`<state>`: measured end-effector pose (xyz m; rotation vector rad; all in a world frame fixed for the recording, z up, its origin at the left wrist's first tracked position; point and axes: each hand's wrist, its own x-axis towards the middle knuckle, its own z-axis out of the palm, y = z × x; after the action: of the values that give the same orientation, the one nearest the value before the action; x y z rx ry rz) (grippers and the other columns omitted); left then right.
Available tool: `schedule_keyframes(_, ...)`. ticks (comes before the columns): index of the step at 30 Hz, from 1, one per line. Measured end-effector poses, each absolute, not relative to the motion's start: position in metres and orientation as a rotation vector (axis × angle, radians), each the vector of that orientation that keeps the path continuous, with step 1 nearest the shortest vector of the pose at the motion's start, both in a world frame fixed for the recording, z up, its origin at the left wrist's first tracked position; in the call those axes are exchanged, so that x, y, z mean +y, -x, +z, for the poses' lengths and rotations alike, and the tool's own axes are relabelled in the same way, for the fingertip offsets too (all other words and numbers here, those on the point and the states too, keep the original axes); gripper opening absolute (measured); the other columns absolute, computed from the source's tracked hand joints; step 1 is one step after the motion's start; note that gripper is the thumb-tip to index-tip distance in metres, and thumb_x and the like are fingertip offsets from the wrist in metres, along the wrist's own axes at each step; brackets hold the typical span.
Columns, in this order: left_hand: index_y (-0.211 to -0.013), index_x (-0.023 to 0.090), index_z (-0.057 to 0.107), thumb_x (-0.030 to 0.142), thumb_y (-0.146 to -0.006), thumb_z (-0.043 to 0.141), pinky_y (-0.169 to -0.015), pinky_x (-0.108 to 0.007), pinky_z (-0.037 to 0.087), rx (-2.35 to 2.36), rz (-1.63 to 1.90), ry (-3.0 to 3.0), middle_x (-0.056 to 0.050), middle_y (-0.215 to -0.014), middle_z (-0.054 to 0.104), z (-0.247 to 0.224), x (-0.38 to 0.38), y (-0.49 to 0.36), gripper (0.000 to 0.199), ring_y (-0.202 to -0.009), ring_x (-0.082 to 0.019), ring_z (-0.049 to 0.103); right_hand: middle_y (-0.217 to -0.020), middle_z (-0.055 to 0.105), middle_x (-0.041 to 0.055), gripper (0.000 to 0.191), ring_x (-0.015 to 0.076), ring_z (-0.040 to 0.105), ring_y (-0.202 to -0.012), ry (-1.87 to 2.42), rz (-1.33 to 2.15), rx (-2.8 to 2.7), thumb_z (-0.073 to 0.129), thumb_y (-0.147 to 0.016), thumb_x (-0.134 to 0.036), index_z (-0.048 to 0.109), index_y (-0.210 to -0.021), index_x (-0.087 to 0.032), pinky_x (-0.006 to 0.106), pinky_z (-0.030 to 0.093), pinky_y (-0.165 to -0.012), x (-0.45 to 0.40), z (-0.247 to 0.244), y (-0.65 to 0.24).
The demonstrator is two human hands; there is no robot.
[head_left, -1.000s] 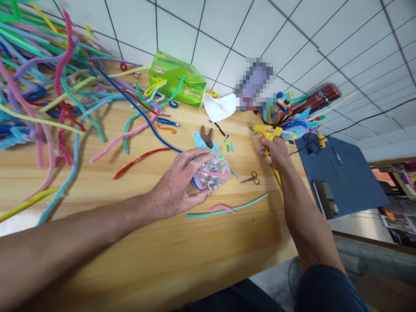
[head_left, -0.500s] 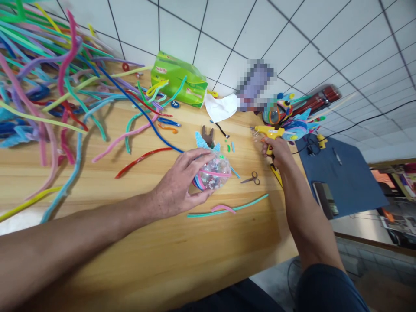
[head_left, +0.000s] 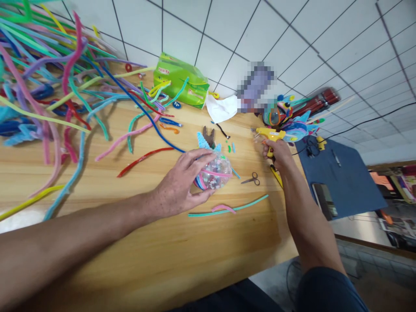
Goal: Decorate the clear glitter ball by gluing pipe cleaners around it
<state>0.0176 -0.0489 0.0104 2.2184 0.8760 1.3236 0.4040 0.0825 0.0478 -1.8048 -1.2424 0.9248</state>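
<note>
Near the middle of the wooden table (head_left: 156, 260), my left hand (head_left: 182, 182) is wrapped round a clear ball (head_left: 221, 171) with glitter inside, a pink strip round it and light blue fuzzy pieces at its top. My right hand (head_left: 277, 152) grips the handle of a yellow glue gun (head_left: 270, 132), whose nozzle points left. Small scissors (head_left: 251, 178) lie between the two hands. Below the ball are a teal pipe cleaner (head_left: 247, 204) and a short pink one (head_left: 224, 208). Brown-jawed pliers (head_left: 209, 135) lie just behind the ball.
Many coloured pipe cleaners (head_left: 69, 86) are heaped at the left. A green tissue pack (head_left: 182, 80) and white paper (head_left: 222, 108) lie along the tiled wall. Decorated crafts (head_left: 297, 128) stand behind the glue gun. A phone (head_left: 322, 200) rests on a blue mat (head_left: 351, 182).
The view has shifted very slightly. Both hands keep the same hold, on the ball and on the glue gun.
</note>
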Motion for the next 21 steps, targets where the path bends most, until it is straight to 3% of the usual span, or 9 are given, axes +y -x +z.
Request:
schedule_keyframes(6,-0.163,0.023,0.039,0.025,-0.094,0.079,-0.122,-0.057,0.055,0.873,1.321,-2.208,-0.019,-0.153,0.054,0.010,-0.049,-0.017,0.080,-0.145,-0.035,0.057,-0.059,0.053,-0.0060,0.029,0.0096,0.050,-0.046,1.784,0.863,-1.229,0.078,-0.076,-0.043,0.059,-0.079,-0.022,0.022,0.041,-0.041,0.078,0.048,-0.409)
schedule_keyframes(21,-0.164,0.024,0.039,0.026,-0.096,0.076,-0.122,-0.056,0.054,0.885,1.330,-2.203,-0.018,-0.154,0.053,0.011,-0.050,-0.018,0.077,-0.146,-0.034,0.056,-0.058,0.060,-0.0041,0.017,0.0121,0.052,-0.045,1.835,0.692,-1.306,0.071,-0.079,-0.035,0.062,-0.083,-0.022,0.024,0.041,-0.040,0.079,0.039,-0.400)
